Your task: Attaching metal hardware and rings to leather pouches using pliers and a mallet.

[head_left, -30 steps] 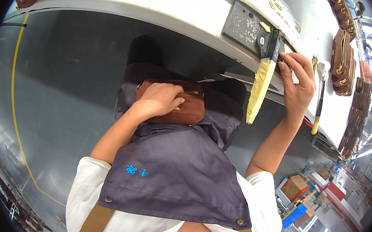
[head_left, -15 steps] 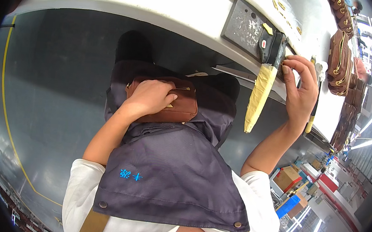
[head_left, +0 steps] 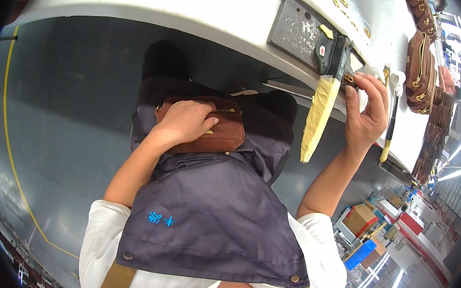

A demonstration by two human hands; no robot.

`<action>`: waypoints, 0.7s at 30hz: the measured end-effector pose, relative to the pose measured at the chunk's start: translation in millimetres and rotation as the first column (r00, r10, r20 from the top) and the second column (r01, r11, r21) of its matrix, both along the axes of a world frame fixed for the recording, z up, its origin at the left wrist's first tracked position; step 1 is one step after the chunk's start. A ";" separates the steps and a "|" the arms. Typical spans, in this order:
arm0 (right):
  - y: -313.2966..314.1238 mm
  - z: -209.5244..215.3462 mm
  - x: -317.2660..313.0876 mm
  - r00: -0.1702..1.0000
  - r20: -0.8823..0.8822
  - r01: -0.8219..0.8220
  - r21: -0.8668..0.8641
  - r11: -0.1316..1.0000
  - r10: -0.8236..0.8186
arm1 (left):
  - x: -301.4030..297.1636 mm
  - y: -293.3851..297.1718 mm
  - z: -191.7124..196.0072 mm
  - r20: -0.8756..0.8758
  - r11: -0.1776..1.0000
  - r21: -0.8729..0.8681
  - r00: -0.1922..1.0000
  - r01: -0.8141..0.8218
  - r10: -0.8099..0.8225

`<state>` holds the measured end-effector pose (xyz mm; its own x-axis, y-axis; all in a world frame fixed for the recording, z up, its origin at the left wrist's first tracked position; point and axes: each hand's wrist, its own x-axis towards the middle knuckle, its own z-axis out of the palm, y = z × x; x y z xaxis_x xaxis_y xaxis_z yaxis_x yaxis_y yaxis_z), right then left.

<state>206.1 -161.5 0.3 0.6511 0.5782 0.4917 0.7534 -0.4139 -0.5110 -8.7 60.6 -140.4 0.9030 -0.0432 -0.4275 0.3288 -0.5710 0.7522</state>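
Observation:
My left hand (head_left: 184, 122) rests on top of a small brown leather bag (head_left: 225, 132) that lies in my lap on my dark apron (head_left: 207, 219). My right hand (head_left: 366, 107) is raised to the edge of the white worktable (head_left: 161, 1), its fingers closed around a small dark piece with a gold metal fitting (head_left: 350, 79). Beside that hand a black tool with a long tape-wrapped yellowish handle (head_left: 321, 113) hangs down over the table edge.
A dark grey metal plate (head_left: 298, 26) lies on the table. Several brown bags (head_left: 418, 56) are stacked at the far right. A long tool with a yellow grip (head_left: 389, 130) lies near the edge. Grey floor with a yellow line (head_left: 7, 124) is on my left; boxes (head_left: 361, 218) below right.
My right hand has kept to the table edge near the wrapped tool, shifting its fingers slightly. My left hand stays on the brown bag in my lap.

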 end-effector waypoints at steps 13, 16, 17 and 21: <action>-0.2 0.3 -9.9 0.988 0.155 0.031 -0.153 0.988 -0.007 | -2.0 -1.0 -1.1 0.015 1.000 0.005 1.000 -0.012 0.012; 1.0 -5.6 -14.4 0.985 0.167 0.053 -0.124 0.991 -0.032 | -4.9 -2.1 1.1 0.072 0.999 -0.027 0.997 -0.041 0.043; 1.5 -8.0 -16.5 0.987 0.155 0.061 -0.081 0.995 -0.048 | -6.1 -2.1 2.3 0.116 0.997 -0.060 0.991 -0.055 0.061; -4.1 -21.1 -31.8 0.990 0.046 0.123 0.171 0.978 -0.133 | -4.3 0.6 20.0 0.293 0.993 -0.121 0.955 -0.003 0.038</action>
<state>174.3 -165.6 -20.8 0.6825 0.3985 0.6127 0.7296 -0.4214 -0.5386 -13.0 61.2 -120.4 0.9890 -0.0572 -0.1360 0.0938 -0.4682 0.8786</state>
